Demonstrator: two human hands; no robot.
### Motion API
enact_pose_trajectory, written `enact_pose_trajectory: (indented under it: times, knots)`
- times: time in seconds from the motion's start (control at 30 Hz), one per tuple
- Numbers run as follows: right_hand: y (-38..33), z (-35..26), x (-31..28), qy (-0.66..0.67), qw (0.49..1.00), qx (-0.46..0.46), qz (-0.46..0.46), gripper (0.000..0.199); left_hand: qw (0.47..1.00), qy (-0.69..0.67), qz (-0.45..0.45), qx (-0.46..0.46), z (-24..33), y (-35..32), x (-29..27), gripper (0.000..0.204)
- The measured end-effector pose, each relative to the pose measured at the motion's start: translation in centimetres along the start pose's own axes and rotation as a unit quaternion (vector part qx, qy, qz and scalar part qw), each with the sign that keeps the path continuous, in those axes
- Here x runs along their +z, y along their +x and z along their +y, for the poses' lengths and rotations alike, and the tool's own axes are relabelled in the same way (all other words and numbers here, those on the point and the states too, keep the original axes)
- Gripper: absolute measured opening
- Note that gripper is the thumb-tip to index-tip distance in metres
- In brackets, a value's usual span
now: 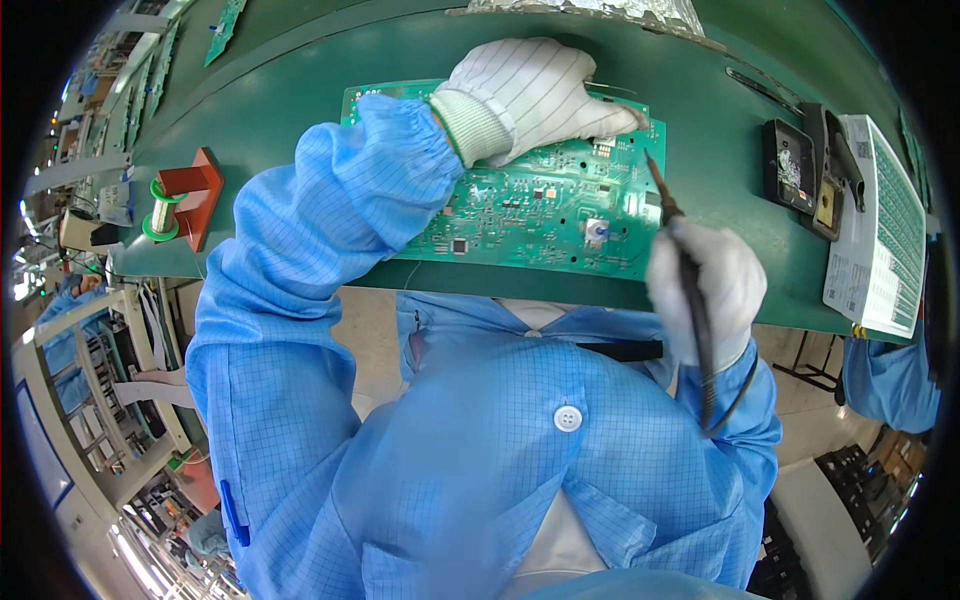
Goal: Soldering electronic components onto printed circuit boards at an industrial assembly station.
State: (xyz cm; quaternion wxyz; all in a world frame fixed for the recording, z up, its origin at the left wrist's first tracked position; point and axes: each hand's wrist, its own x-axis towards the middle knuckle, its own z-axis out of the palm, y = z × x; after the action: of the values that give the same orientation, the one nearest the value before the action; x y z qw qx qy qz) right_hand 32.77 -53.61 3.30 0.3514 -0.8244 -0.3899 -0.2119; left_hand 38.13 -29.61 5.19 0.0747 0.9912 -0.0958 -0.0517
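A green circuit board (520,235) with many small parts lies on the green worktop, near its front edge. My left hand (535,95), in a white striped glove, reaches across the board's far side. Its thumb and fingers come together near the far right corner. A thin strand (612,89) shows beside them; what the fingers hold, if anything, is hidden. My right hand (712,285), also gloved, grips a soldering iron (686,262) like a pen. The iron's tip points up at the board's right side, close to the left fingertips; contact cannot be made out.
A red stand with a solder wire spool (162,212) is at the left. At the right are a black soldering iron holder (826,190), a small black tray (790,165), tweezers (762,88) and a printed sheet (880,230). Foil (600,10) lies at the far edge.
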Motion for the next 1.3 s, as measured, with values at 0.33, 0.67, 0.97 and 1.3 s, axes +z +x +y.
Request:
enact_pose_trajectory:
  times: [0.33, 0.67, 0.97, 1.3]
  knots:
    - [-1.7, 4.9, 0.4, 0.341, 0.87, 0.354, 0.052, 0.013, 0.955, 0.013, 0.285, 0.079, 0.3, -6.9, 2.0, 0.013]
    - [-1.6, 5.2, 0.3, 0.385, 0.82, 0.423, 0.031, 0.016, 0.959, 0.052, 0.279, 0.023, 0.5, -6.9, 3.8, 0.018]
    - [-2.8, 7.2, -0.5, 0.443, 0.834, 0.328, -0.025, 0.017, 0.974, 0.064, 0.211, 0.053, 0.4, -6.2, 3.5, 0.017]
    - [-1.8, 7.6, -0.6, 0.324, 0.927, 0.154, -0.109, 0.018, 0.991, 0.008, 0.12, 0.067, -0.5, -4.9, 2.7, 0.012]
